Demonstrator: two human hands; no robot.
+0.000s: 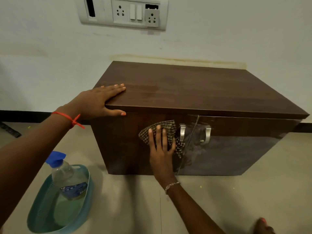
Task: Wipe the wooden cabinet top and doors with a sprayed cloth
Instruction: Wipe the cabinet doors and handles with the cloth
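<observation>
**Cabinet** [185, 92]: dark wood, two doors, standing on the floor [219, 200] with its back to the wall [50, 65].

**Cloth** [164, 126]: checked, pressed flat to the left door [118, 149], just beside that door's handle [182, 132].

**Hands:** right hand [160, 149] spread, fingers straight, pushing the cloth against the door. Left hand [99, 100] flat on the top's near-left corner, thumb under the front lip, bracing and holding nothing.

**Progress (judged):** door stage in hand. The top shows a faint sheen and is probably done. The right door [244, 149] carries cloudy smears; whether they are wet streaks or dust cannot be told.

**Edges:** both handles and the centre seam interrupt a sideways stroke.

**Room:** open floor in front and to the right. The spray bottle [67, 176] in a teal basket [38, 215] stands near the left forearm.
</observation>
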